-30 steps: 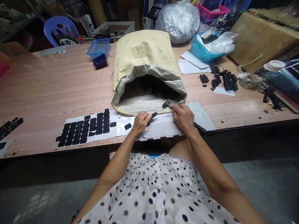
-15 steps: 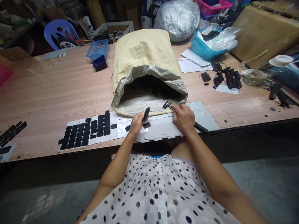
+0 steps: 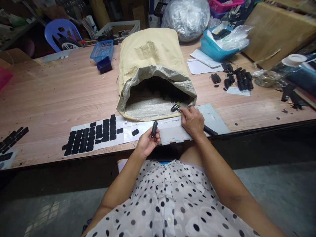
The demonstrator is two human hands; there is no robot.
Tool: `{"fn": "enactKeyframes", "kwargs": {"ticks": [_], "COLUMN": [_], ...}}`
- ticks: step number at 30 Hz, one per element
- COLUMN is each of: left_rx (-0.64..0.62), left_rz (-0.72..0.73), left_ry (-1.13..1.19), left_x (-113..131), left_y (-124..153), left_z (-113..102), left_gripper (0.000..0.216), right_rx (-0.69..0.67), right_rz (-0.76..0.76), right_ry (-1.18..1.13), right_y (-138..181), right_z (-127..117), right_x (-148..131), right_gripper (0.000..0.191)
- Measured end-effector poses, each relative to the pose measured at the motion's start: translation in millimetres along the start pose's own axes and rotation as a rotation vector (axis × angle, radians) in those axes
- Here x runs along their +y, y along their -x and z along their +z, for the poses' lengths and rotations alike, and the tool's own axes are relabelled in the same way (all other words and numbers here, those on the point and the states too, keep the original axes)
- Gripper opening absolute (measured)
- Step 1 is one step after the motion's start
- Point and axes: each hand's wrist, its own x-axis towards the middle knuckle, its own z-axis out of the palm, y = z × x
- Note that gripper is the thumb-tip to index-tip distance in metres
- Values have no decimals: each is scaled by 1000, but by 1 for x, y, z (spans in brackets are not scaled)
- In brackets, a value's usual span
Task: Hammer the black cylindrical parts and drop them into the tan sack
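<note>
black part point(image 3: 154, 128), one, is held in the left hand point(image 3: 149, 141), turned palm-up since the earlier frame, at the table point(image 3: 84, 79) edge; one hammer point(image 3: 175, 108) is still gripped by the right hand point(image 3: 193, 122) at one sack point(image 3: 150, 47).

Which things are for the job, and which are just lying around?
Probably for the job:
black part, in the left hand
hammer, in the right hand
black pads
open sack

Probably just lying around:
blue chair
light-blue basket
stuffed clear bag
</note>
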Motion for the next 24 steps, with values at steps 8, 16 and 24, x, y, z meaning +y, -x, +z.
{"fn": "enactKeyframes", "kwargs": {"ticks": [8,16,24], "left_rx": [-381,30,-539], "left_rz": [77,-40,8], "left_ry": [-813,-1380,-1183], "left_x": [-19,-68,-26], "left_y": [33,-6,7], "left_z": [-14,-33,-12], "left_gripper": [35,5,12], "right_rx": [-5,-15,-23], "right_rz": [1,-4,-4], "right_ry": [6,32,43], "right_y": [0,-1,0], "right_z": [3,3,2], "right_x": [-1,-2,-4], "right_gripper": [34,34,34]}}
